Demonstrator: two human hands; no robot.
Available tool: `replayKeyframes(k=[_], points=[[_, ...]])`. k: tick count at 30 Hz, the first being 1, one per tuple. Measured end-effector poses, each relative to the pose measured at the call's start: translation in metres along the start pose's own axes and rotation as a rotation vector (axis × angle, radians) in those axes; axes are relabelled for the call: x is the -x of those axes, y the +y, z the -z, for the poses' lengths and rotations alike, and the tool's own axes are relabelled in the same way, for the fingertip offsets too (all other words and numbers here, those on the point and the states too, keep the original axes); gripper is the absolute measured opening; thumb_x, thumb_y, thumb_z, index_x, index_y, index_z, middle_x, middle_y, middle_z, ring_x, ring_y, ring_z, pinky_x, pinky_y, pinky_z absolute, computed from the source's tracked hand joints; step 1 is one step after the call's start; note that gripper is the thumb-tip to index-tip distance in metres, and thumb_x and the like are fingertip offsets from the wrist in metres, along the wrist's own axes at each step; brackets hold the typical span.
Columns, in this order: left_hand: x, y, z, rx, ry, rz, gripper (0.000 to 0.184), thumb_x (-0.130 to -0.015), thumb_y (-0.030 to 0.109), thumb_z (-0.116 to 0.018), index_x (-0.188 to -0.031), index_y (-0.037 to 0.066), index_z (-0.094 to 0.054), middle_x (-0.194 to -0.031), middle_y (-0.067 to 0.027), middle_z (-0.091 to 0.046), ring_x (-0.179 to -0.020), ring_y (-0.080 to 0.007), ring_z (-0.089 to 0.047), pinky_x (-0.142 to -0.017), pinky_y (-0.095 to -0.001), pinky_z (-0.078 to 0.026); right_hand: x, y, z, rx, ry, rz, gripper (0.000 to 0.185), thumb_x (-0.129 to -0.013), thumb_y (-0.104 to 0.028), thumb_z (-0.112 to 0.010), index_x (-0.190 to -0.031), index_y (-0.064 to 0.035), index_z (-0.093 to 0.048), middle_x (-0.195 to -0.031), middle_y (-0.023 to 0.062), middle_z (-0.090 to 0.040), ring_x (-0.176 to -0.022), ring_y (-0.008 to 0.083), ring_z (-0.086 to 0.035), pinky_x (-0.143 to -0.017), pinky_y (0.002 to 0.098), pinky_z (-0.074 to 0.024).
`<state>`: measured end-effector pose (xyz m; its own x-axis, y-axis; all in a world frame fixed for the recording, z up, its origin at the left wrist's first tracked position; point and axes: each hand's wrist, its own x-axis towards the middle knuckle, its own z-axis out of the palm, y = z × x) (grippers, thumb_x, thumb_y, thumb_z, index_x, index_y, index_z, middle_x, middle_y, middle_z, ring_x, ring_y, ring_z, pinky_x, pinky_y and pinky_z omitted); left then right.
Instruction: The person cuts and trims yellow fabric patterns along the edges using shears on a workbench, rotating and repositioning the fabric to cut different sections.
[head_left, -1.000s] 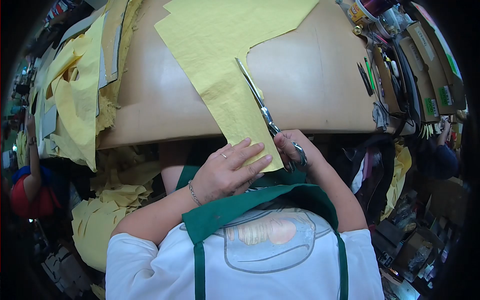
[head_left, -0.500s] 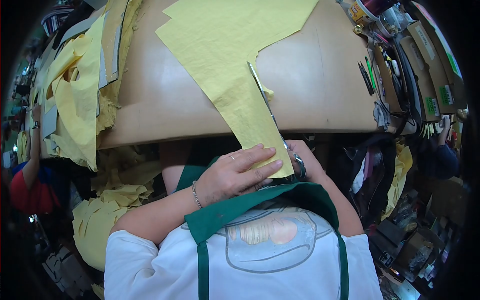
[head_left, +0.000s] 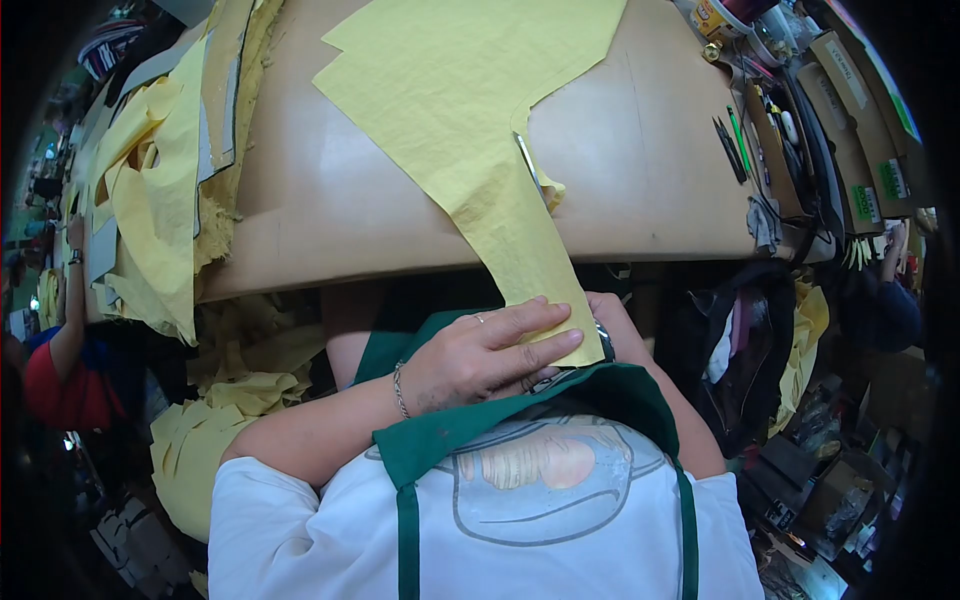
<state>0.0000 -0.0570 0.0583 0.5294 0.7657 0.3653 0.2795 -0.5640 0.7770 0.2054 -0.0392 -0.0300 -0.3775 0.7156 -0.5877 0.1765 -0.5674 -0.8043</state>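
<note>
A large yellow fabric piece point(head_left: 470, 110) lies over the table, its narrow strip coming over the front edge towards my body. My left hand point(head_left: 480, 355) holds the near end of that strip, fingers laid on top and the thumb side out of sight. Close beside it, my right hand point(head_left: 612, 320) is partly hidden by the fabric, closed around the handles of long metal scissors. The scissors' blade point(head_left: 530, 168) shows along the right edge of the strip, next to a small curled offcut point(head_left: 553, 192). Fabric covers the rest of the blades.
Yellow cloth scraps point(head_left: 150, 210) and card patterns hang at the table's left. Pens point(head_left: 738, 140), a box of tools point(head_left: 780, 150) and cardboard boxes point(head_left: 850, 130) line the right side. More yellow cloth point(head_left: 200, 460) lies below on the left. Other people work at both sides.
The near end of the strip and my left hand have shifted slightly right and towards my body. Less of the scissors' blade shows, and the offcut beside it has moved a little right.
</note>
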Motion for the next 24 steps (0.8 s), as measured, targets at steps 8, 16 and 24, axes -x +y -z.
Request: replayKeyframes(k=[8, 16, 24], points=[[0.0, 0.0, -0.001, 0.08, -0.039, -0.025, 0.039, -0.073, 0.005, -0.062, -0.112, 0.009, -0.055, -0.111, -0.0167, -0.052, -0.099, -0.0303, -0.055, -0.082, -0.0352, -0.047, 0.002, -0.018, 0.004, 0.2, -0.083, 0.056, 0.058, -0.082, -0.054, -0.043, -0.079, 0.0018, -0.056, -0.063, 0.0068, -0.057, -0.058, 0.0122, -0.054, -0.053, 0.0271, -0.0437], [0.002, 0.004, -0.003, 0.162, -0.071, -0.041, 0.039, -0.073, 0.007, -0.062, -0.112, 0.007, -0.054, -0.109, -0.0188, -0.052, -0.095, -0.0314, -0.056, -0.078, -0.0355, -0.048, -0.005, -0.035, 0.01, 0.257, -0.22, 0.108, 0.074, -0.077, -0.068, -0.032, -0.092, 0.0012, -0.056, -0.076, 0.0117, -0.06, -0.073, 0.0181, -0.056, -0.065, 0.03, -0.0453], [0.003, 0.004, -0.003, 0.17, -0.068, -0.036, 0.04, -0.073, 0.006, -0.062, -0.111, 0.008, -0.054, -0.11, -0.0189, -0.052, -0.093, -0.0308, -0.057, -0.077, -0.0344, -0.048, 0.004, -0.029, 0.014, 0.273, -0.207, 0.102, 0.08, -0.073, -0.073, -0.031, -0.09, 0.0008, -0.057, -0.073, 0.0109, -0.058, -0.069, 0.0151, -0.055, -0.062, 0.027, -0.0442]])
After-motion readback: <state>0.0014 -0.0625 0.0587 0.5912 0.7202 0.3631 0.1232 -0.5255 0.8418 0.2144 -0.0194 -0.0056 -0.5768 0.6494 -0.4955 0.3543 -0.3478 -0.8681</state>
